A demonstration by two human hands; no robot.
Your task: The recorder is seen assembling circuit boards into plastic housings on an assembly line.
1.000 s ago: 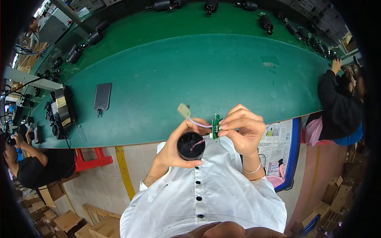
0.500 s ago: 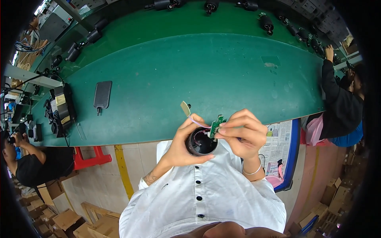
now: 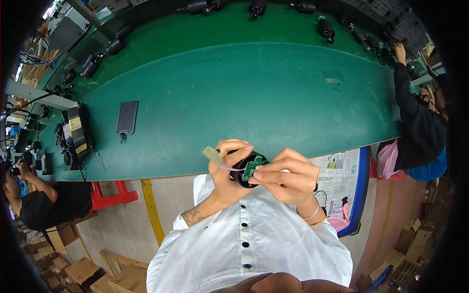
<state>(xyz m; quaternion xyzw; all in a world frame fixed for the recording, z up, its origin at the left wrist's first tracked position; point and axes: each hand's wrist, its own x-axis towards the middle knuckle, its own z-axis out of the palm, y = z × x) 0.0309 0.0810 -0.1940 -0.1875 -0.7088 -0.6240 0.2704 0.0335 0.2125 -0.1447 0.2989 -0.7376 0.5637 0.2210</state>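
Near the bench's front edge, my left hand [image 3: 227, 168] is wrapped round a black cylindrical housing [image 3: 240, 181] whose open end faces up. My right hand [image 3: 289, 177] pinches a green circuit board [image 3: 252, 167] at its right edge, over the mouth of the housing. The board stands tilted and partly covers the opening; how far it reaches inside is hidden. A pinkish wire [image 3: 230, 168] runs left from the board to a small pale yellowish piece [image 3: 213, 155] beside my left thumb and fingers.
The green bench [image 3: 195, 107] bears a flat black rectangular part [image 3: 127, 117] and a screwdriver-like tool [image 3: 97, 159] at left. Black cylindrical units [image 3: 326, 29] line the back. Co-workers sit at both sides, one with a black sleeve [image 3: 408, 107]. A blue-rimmed bin [image 3: 360, 188] stands right.
My right hand has brought the circuit board down and left onto the housing's mouth. My left fingers have shifted, and the pale piece has swung left and lower.
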